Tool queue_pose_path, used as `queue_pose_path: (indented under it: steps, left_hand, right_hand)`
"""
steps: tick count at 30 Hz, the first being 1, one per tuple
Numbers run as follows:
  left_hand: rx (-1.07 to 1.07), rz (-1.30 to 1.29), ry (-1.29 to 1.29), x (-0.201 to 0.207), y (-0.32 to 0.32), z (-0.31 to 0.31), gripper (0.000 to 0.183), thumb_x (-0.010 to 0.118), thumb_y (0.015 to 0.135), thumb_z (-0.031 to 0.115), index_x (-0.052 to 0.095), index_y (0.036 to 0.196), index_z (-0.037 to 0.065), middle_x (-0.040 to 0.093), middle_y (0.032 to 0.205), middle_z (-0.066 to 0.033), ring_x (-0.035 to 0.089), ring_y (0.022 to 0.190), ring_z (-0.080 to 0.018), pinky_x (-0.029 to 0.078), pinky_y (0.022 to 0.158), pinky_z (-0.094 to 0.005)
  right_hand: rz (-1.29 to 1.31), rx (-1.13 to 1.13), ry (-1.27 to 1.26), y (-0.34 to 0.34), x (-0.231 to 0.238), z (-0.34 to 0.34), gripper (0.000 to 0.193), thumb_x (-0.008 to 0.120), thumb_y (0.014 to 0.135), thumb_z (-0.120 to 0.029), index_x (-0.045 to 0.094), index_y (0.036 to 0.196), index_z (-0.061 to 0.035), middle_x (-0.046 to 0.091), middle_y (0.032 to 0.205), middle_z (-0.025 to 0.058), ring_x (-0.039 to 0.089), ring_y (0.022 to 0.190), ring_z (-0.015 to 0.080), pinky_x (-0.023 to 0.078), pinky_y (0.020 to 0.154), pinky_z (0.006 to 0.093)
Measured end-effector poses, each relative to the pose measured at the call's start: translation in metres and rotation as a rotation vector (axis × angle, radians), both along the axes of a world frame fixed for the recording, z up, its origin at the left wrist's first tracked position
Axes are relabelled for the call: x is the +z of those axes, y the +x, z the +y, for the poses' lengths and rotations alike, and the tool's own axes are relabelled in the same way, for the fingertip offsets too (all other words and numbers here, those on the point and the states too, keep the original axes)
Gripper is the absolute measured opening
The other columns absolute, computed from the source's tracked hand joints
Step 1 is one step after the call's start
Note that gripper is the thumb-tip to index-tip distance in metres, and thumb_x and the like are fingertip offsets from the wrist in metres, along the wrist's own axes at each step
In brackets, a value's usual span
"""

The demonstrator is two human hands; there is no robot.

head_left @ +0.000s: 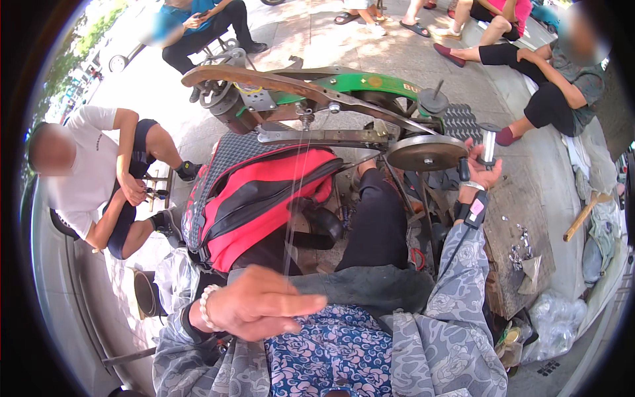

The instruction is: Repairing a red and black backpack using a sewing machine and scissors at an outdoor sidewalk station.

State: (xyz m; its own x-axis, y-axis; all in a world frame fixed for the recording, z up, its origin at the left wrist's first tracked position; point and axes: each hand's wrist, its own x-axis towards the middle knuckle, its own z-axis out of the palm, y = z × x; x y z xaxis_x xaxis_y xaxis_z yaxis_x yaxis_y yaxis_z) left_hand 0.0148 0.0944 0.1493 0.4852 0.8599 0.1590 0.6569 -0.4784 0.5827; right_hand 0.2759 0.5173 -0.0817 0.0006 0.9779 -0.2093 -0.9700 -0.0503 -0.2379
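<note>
In front of me stands a hand-cranked sewing machine [360, 83] with a green arm and a long brown metal lever. Its round metal handwheel [426, 153] has a black crank handle [464, 169]. My right hand [481, 173] is beside that handle, fingers curled around a pale spool [489, 147] with dark end discs. Low over my lap, my left hand [261, 304] is closed, its index finger pointing right and slightly blurred. Thin thread [295, 198] runs from the machine down to its fingers. A red and black backpack [264, 198] lies under the machine's left side, against my leg.
Seated people surround me: one in a white shirt [89, 165] at left, others beyond the machine and at far right. A wooden board [519, 238] with small metal pieces lies right, near a clear plastic bag [555, 324] and a wooden-handled tool [585, 218].
</note>
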Motion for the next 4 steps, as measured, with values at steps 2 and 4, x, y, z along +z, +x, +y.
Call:
queue_pose_path:
  steps: [2,4]
  left_hand:
    - [0.004,-1.664,-1.019,-0.006,0.009,-0.034,0.056,0.055,0.088,0.017,0.031,0.137,0.004,0.061,0.091,-0.0209,0.064,0.071,-0.0299,0.053,0.063,-0.0361]
    - [-0.059,-1.761,-1.18,-0.022,0.004,-0.054,0.072,0.05,0.091,0.021,0.003,0.143,0.008,0.057,0.1,-0.0298,0.065,0.076,-0.0321,0.054,0.065,-0.0379]
  right_hand:
    - [0.042,0.037,-0.022,0.004,-0.014,0.006,0.054,0.046,0.081,-0.047,0.054,0.101,0.0022,0.06,0.075,0.0187,0.06,0.061,0.0273,0.045,0.082,0.0525]
    - [0.258,0.209,0.131,0.006,-0.023,0.006,0.055,0.047,0.08,-0.048,0.053,0.106,0.0006,0.06,0.078,0.021,0.06,0.065,0.0265,0.045,0.082,0.053]
